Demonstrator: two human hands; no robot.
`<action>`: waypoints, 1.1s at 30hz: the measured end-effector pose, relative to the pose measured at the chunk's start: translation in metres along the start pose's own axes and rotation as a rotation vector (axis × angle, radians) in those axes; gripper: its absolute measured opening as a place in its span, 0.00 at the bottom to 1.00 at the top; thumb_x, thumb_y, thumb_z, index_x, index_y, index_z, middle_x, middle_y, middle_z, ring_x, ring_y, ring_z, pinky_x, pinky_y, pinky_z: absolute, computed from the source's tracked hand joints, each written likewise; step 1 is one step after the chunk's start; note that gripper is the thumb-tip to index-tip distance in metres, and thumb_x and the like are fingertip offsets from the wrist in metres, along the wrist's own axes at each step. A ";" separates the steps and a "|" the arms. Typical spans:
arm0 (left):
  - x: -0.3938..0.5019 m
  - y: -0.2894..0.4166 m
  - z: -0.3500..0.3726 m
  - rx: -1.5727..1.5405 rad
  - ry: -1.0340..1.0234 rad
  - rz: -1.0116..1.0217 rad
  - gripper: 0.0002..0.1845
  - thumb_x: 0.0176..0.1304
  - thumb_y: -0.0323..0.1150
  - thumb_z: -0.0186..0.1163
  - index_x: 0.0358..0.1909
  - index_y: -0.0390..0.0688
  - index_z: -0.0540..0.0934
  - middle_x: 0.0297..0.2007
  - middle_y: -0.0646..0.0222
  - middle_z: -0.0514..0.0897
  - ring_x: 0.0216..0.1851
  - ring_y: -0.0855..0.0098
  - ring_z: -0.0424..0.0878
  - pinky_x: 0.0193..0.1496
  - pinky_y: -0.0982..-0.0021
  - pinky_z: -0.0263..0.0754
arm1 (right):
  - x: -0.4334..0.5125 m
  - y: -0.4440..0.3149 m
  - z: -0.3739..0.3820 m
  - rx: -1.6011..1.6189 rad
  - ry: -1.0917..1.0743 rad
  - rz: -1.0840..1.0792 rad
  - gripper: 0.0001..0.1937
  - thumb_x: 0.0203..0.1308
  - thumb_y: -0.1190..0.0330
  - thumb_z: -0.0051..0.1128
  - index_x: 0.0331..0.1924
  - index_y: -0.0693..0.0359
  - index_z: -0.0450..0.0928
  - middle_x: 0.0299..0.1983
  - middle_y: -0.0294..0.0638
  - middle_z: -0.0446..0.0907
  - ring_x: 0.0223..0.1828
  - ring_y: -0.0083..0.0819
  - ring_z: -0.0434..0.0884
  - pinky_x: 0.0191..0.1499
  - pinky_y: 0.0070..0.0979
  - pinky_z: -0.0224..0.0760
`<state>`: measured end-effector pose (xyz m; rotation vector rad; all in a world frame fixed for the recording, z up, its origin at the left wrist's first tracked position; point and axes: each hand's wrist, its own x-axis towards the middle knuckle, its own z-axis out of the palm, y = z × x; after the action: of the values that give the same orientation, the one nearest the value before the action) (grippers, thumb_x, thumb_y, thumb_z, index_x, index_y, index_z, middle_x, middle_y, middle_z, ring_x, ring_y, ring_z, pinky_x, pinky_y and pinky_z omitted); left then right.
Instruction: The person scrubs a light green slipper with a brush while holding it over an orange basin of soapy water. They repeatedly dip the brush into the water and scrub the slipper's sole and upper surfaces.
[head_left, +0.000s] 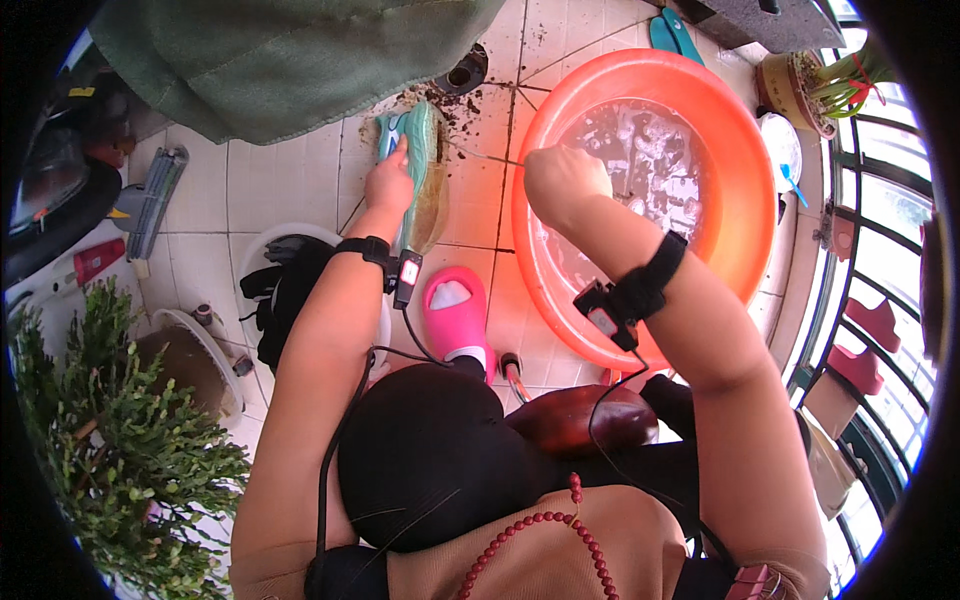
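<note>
My left hand (390, 184) grips a teal running shoe (421, 161), which lies on its side on the tiled floor with its pale, translucent sole turned to the right. My right hand (566, 180) is a closed fist above the left part of a large orange plastic basin (739, 180). A thin rod (487, 155) seems to run from this fist towards the shoe's sole; its kind is unclear. Dirty, sudsy water (652, 165) fills the basin's bottom. Dark crumbs of dirt (469, 112) are scattered beside the shoe's toe.
Left of my legs stands a white tub with black items (296, 262). A pink slipper (454, 315) is on my foot. Green cloth (300, 67) hangs ahead. A leafy plant (127, 427) is at left; a potted plant (795, 90) stands beyond the basin. Teal slippers (675, 34) lie behind it.
</note>
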<state>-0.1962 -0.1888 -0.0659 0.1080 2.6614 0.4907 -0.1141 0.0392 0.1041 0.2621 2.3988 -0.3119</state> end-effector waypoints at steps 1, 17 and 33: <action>-0.001 -0.001 0.001 -0.022 0.016 0.003 0.23 0.64 0.35 0.49 0.61 0.70 0.69 0.38 0.54 0.82 0.39 0.50 0.80 0.43 0.55 0.73 | -0.005 0.001 0.004 0.026 0.021 -0.019 0.13 0.55 0.75 0.43 0.39 0.65 0.80 0.37 0.55 0.81 0.40 0.50 0.82 0.41 0.40 0.76; -0.002 -0.009 0.005 -0.055 0.016 0.010 0.25 0.63 0.32 0.47 0.62 0.67 0.68 0.42 0.52 0.81 0.43 0.53 0.80 0.47 0.60 0.73 | -0.037 -0.041 0.097 0.848 -0.053 0.129 0.22 0.51 0.76 0.46 0.54 0.66 0.73 0.39 0.59 0.80 0.44 0.51 0.80 0.48 0.38 0.73; 0.012 -0.011 0.021 -0.232 0.074 0.038 0.24 0.68 0.35 0.45 0.65 0.63 0.64 0.41 0.49 0.81 0.42 0.51 0.80 0.46 0.61 0.73 | 0.001 -0.094 0.132 1.096 0.222 0.258 0.18 0.50 0.73 0.49 0.48 0.62 0.79 0.38 0.56 0.81 0.43 0.48 0.81 0.47 0.35 0.74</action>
<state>-0.1981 -0.1905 -0.0927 0.0713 2.6556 0.8259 -0.0583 -0.0884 0.0214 1.1169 2.1130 -1.5095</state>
